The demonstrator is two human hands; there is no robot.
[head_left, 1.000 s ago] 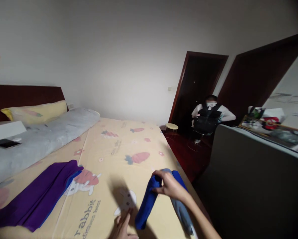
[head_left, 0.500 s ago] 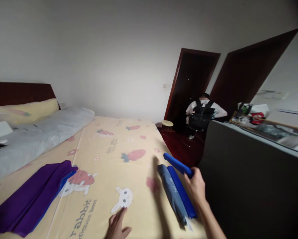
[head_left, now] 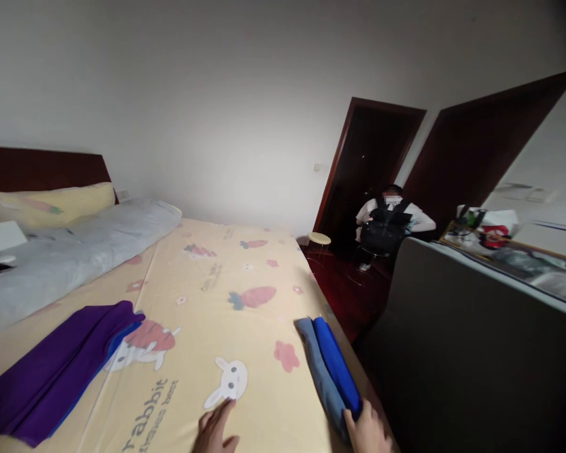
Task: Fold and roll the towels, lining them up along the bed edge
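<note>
My left hand (head_left: 215, 429) rests low in the view, its fingers stretched out over the bed sheet (head_left: 259, 333) beside a printed white rabbit. At the right edge of the bed, my right hand (head_left: 368, 429) is closed around the near end of a bright blue rolled cloth (head_left: 337, 362). Against its left side lies a grey-blue rolled cloth (head_left: 321, 377), whose near end my thumb reaches. Whether a second blue roll lies under the one I hold cannot be made out. A folded purple cloth (head_left: 58, 371) with a blue edge lies at the left.
A grey rolled quilt (head_left: 89, 242) and a yellow pillow (head_left: 56, 206) lie by the headboard (head_left: 41, 170). Beyond the bed are a round stool (head_left: 319, 238) and a seated person (head_left: 389, 217). A dark panel (head_left: 471, 340) with a cluttered top stands at the right.
My right hand has lowered the raised blue rolled cloth onto the rolls at the bed's edge and moved nearer to me. The left hand stays almost in place.
</note>
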